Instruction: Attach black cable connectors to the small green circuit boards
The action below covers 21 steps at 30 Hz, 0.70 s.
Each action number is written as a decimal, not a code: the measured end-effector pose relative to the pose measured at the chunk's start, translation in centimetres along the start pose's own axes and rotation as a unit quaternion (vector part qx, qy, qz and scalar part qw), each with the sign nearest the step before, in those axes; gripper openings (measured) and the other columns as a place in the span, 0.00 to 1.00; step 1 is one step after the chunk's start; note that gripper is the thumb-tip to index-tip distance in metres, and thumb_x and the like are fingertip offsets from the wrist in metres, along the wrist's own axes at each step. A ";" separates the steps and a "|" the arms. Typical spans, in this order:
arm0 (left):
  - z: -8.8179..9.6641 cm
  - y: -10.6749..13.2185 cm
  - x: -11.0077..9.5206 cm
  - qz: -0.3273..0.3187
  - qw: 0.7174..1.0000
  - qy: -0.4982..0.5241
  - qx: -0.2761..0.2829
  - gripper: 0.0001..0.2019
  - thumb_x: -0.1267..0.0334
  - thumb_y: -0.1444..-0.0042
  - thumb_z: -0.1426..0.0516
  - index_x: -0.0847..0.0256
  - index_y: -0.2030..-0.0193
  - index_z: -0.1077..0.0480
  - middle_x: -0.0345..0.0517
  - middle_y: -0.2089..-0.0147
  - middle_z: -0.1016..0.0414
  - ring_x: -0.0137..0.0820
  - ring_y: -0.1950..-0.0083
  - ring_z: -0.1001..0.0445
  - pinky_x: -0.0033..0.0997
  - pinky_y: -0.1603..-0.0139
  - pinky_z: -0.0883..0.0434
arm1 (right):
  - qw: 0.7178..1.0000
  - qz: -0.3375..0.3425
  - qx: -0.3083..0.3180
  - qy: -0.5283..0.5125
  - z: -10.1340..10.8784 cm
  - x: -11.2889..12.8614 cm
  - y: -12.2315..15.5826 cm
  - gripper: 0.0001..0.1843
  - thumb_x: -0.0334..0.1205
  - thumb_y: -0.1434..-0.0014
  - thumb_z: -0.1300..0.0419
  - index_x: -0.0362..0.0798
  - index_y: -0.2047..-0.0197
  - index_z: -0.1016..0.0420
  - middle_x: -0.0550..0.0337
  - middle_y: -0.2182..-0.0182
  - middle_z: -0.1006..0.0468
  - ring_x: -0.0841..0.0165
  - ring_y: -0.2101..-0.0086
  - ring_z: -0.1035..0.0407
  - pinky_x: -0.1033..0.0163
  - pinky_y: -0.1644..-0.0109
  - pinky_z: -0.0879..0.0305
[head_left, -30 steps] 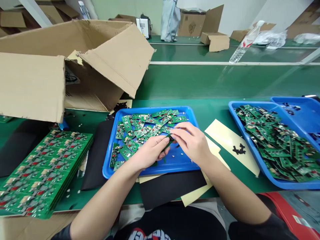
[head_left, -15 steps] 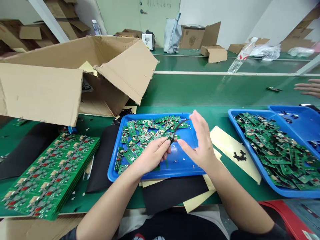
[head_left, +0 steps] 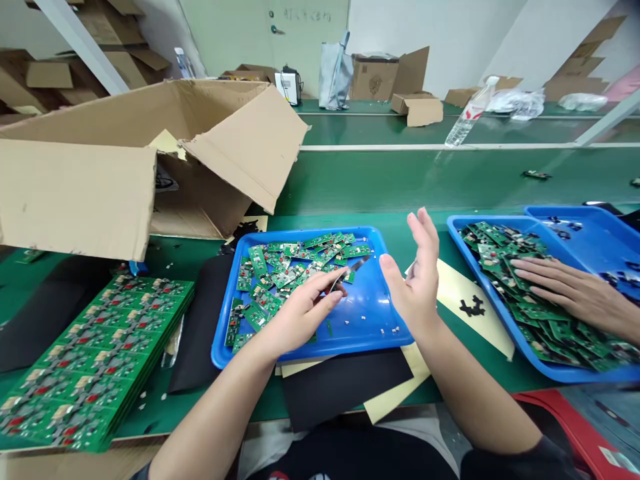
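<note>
My left hand (head_left: pixel 311 305) pinches a small circuit board (head_left: pixel 339 279) above the blue tray (head_left: pixel 367 303). A dark thin strip (head_left: pixel 358 264) sticks out from the board, up and to the right, partly blurred. My right hand (head_left: pixel 416 283) is raised at the tray's right edge, fingers spread and nothing in them. Beneath my left hand, many small green circuit boards (head_left: pixel 287 270) lie loose in the tray's left and back parts. Several tiny pale bits lie on its bare right part.
Stacked green board panels (head_left: pixel 105 353) and a big open carton (head_left: pixel 80 193) stand left. On the right, a co-worker's hand (head_left: pixel 575 293) rests on boards in another blue tray (head_left: pixel 535 370). Yellow paper (head_left: pixel 487 327) with black pieces (head_left: pixel 471 307) lies between the trays.
My right hand has moved right, away from the dark strip, and its fingers have spread. The left hand has tilted the board. A co-worker's hand has come down onto the right tray's boards.
</note>
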<state>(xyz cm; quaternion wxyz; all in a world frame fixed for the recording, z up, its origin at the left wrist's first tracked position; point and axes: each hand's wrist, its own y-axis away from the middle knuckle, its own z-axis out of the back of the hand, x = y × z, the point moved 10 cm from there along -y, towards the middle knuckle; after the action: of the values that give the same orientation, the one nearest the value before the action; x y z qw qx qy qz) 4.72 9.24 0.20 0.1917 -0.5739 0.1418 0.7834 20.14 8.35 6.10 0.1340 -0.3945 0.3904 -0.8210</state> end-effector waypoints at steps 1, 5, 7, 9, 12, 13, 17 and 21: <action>0.1 0.0 0.1 -0.006 1.000 0.002 -0.003 0.20 0.61 0.41 0.48 0.57 0.42 0.36 0.49 0.55 0.28 0.36 0.52 0.31 0.39 0.49 0.34 | 1.000 0.013 0.003 -0.004 0.0 0.3 0.0 0.29 0.42 0.39 0.48 0.54 0.36 0.49 0.49 0.36 0.48 0.51 0.37 0.54 0.36 0.38 0.51; 0.2 -0.2 0.5 -0.022 1.000 0.016 -0.012 0.23 0.61 0.46 0.42 0.55 0.42 0.35 0.50 0.51 0.31 0.35 0.55 0.30 0.39 0.52 0.31 | 0.994 0.064 0.092 -0.002 -1.8 1.8 0.4 0.20 0.42 0.40 0.45 0.57 0.44 0.37 0.53 0.40 0.40 0.52 0.38 0.50 0.34 0.39 0.53; 0.6 -0.3 0.7 -0.028 0.999 0.001 -0.033 0.23 0.61 0.49 0.39 0.54 0.44 0.32 0.49 0.52 0.32 0.35 0.55 0.31 0.35 0.56 0.30 | 0.990 0.069 0.122 -0.005 -2.5 2.1 0.7 0.11 0.41 0.42 0.43 0.55 0.54 0.29 0.54 0.42 0.36 0.52 0.39 0.46 0.33 0.39 0.53; 1.3 -0.3 0.6 -0.041 0.996 -0.028 -0.071 0.22 0.62 0.50 0.38 0.53 0.47 0.30 0.48 0.55 0.35 0.35 0.54 0.32 0.33 0.59 0.29 | 0.989 0.074 0.125 -0.020 -2.7 2.3 0.7 0.05 0.38 0.44 0.42 0.51 0.63 0.27 0.53 0.46 0.31 0.52 0.41 0.43 0.34 0.39 0.52; 2.3 -0.1 -0.3 -0.085 0.985 -0.081 -0.127 0.21 0.62 0.50 0.38 0.51 0.47 0.30 0.46 0.59 0.35 0.34 0.56 0.32 0.33 0.59 0.30 | 0.987 0.086 0.126 -0.046 -2.7 2.9 0.8 0.03 0.35 0.44 0.42 0.50 0.69 0.27 0.53 0.53 0.26 0.55 0.43 0.39 0.37 0.38 0.50; 2.5 0.1 -0.7 -0.103 0.980 -0.099 -0.142 0.20 0.62 0.49 0.38 0.51 0.47 0.30 0.45 0.60 0.34 0.33 0.58 0.32 0.34 0.58 0.30 | 0.986 0.089 0.128 -0.052 -2.7 3.1 0.8 0.04 0.35 0.44 0.43 0.50 0.69 0.27 0.54 0.54 0.25 0.55 0.44 0.38 0.38 0.38 0.49; 3.1 0.6 -2.2 -0.159 0.956 -0.160 -0.187 0.19 0.63 0.49 0.38 0.50 0.49 0.28 0.41 0.64 0.33 0.31 0.62 0.32 0.34 0.57 0.30 | 0.984 0.093 0.136 -0.065 -2.8 3.8 1.0 0.05 0.34 0.44 0.43 0.51 0.69 0.26 0.55 0.56 0.24 0.57 0.46 0.35 0.40 0.39 0.47; 3.5 1.3 -3.1 -0.190 0.937 -0.194 -0.220 0.18 0.67 0.49 0.38 0.51 0.50 0.28 0.41 0.64 0.32 0.30 0.62 0.31 0.32 0.58 0.30 | 0.984 0.109 0.125 -0.068 -2.7 4.3 1.2 0.05 0.33 0.44 0.43 0.51 0.69 0.26 0.55 0.58 0.24 0.58 0.47 0.34 0.40 0.40 0.45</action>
<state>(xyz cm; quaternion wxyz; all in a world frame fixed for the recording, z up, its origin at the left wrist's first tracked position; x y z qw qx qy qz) 2.04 9.23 4.16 0.2297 -0.4548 -0.1862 0.8400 15.18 6.74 6.51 0.2972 -0.3845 0.3157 -0.8150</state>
